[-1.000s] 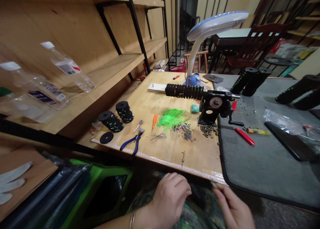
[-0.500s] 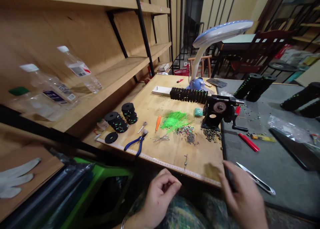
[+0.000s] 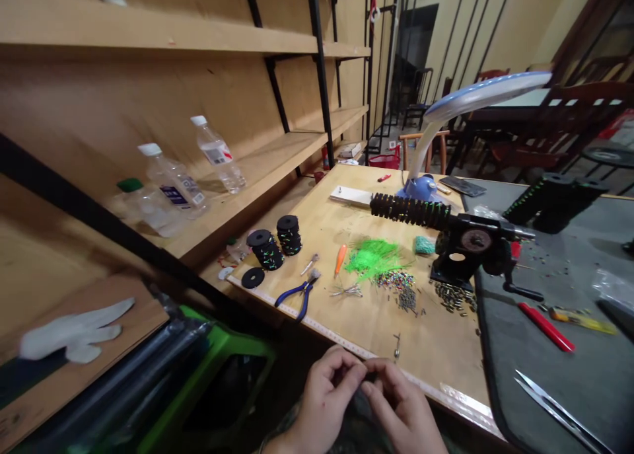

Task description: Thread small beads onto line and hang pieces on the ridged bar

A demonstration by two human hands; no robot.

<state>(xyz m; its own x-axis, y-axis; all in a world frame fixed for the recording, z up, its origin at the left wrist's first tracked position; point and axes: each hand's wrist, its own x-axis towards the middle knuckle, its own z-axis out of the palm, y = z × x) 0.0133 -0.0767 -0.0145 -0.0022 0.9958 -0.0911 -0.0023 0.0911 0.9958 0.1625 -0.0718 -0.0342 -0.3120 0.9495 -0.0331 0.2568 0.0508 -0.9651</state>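
Note:
My left hand (image 3: 331, 393) and my right hand (image 3: 396, 396) meet fingertip to fingertip just off the table's front edge. Thumb and forefinger of each are pinched together; whatever lies between them is too small to make out. Just beyond, a small metal swivel piece (image 3: 397, 345) lies on the wood. Farther in are a pile of grey beads (image 3: 407, 299), mixed coloured beads (image 3: 395, 280), bright green strands (image 3: 374, 257) and a bundle of thin wires (image 3: 346, 290). Blue-handled pliers (image 3: 300, 295) rest to the left, beside an orange tapered tool (image 3: 340, 260).
A black hand-cranked winder (image 3: 470, 242) carries a row of wound foam discs (image 3: 411, 211). Foam spools (image 3: 265, 248) stand at the left edge. On the grey mat (image 3: 525, 355) lie tweezers (image 3: 559, 411) and a red stick (image 3: 546, 327). A desk lamp (image 3: 421, 186) stands behind; plastic bottles (image 3: 176, 183) sit on the shelf.
My right hand has come in from the right to meet my left hand at the fingertips. The left stays pinched. The view has turned left, so the scene sits farther right.

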